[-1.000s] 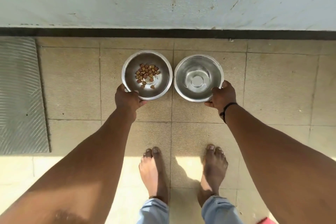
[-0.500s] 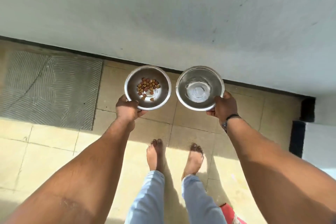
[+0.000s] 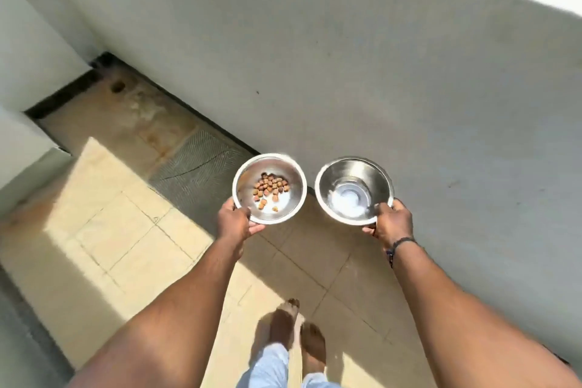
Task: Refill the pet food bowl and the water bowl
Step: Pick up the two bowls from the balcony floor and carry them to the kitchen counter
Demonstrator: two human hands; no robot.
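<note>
1. Lifted well clear of the tiled floor [image 3: 132, 230] since a second ago, beside the grey wall [image 3: 378, 72]
2. Food bowl [image 3: 285, 168], few kibbles [image 3: 270, 188], pinched by left hand [image 3: 234, 224] fingers at near rim
3. Water bowl [image 3: 354, 168], nearly dry, right of it, gripped by right hand [image 3: 392, 224]
4. Likely heading off to refill both

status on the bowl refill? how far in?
Early. Done: both bowls are off the floor. In hand: left hand grips the food bowl, with only a few kibbles; right hand grips the water bowl, nearly empty. Left: filling both and setting them down.
</note>
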